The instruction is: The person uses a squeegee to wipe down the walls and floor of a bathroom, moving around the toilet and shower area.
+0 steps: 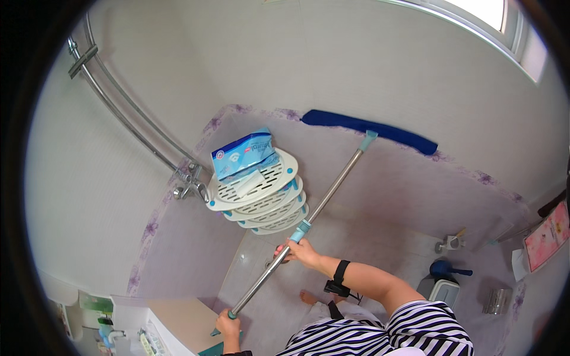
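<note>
A long flat mop with a blue cloth head (369,130) lies against the tiled wall along its floral border. Its metal pole (334,187) slants down to the lower left. My right hand (303,252) grips the pole near its light-blue collar. My left hand (228,325) is closed round the lower end of the pole, by its green cap. Beside the pole stands a white tiered corner shelf (262,196) with slotted levels. A blue pack of tissues or wipes (244,155) rests on the top level.
A chrome shower mixer (190,184) and riser rail (120,111) are on the left wall. A washbasin (133,327) stands at lower left. At right are a bin (445,293), a blue scoop-like item (443,268) and a metal holder (497,301). A window (512,35) is at upper right.
</note>
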`<act>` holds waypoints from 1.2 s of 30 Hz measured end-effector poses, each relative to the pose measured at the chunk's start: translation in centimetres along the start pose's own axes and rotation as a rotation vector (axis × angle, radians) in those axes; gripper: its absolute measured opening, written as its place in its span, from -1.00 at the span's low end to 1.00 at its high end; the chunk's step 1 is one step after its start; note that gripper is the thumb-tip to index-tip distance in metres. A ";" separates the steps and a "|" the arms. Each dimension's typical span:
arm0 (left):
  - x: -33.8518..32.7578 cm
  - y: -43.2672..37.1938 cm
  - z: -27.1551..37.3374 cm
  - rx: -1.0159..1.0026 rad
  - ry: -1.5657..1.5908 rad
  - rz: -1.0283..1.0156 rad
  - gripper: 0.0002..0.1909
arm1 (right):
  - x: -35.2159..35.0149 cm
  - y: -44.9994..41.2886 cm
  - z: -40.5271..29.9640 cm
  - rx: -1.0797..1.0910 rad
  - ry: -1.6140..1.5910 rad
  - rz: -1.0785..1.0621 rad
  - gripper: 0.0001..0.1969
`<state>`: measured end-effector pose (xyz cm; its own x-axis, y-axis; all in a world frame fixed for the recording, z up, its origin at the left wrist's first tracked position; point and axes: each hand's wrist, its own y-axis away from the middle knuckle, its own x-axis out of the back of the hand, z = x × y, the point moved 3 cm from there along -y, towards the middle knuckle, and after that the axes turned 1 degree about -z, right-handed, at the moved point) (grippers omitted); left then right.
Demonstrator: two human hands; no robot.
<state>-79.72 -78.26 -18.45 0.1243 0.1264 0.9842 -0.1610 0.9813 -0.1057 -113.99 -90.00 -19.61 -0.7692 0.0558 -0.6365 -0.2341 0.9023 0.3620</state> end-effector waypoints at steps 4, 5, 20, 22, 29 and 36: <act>1.7 3.2 -0.5 -0.026 -0.112 -0.042 -0.90 | 1.6 -0.4 2.9 -0.174 -0.035 0.000 -0.79; 2.3 4.0 -0.1 -0.058 -0.127 -0.043 -0.91 | 1.8 -0.6 3.1 -0.191 -0.032 -0.016 -0.79; 5.9 8.6 4.0 -0.038 -0.149 0.163 -0.91 | 0.5 -2.1 3.5 -0.230 -0.174 -0.034 -0.89; 5.8 8.9 3.0 -0.051 -0.137 0.164 -0.90 | -1.1 -1.3 2.7 -0.171 -0.179 -0.010 -0.89; 2.5 6.4 -0.6 -0.066 0.044 0.120 -0.80 | -4.2 1.8 -0.6 0.113 -0.091 0.139 -0.88; 0.1 4.2 -0.5 -0.213 0.551 -0.660 -0.66 | -3.4 6.8 -4.8 0.308 0.091 0.392 -0.92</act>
<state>-79.90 -74.04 -18.92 0.5903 -0.4772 0.6510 0.2889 0.8780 0.3817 -115.84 -86.12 -11.74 -0.8159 0.3908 -0.4262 0.2585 0.9058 0.3357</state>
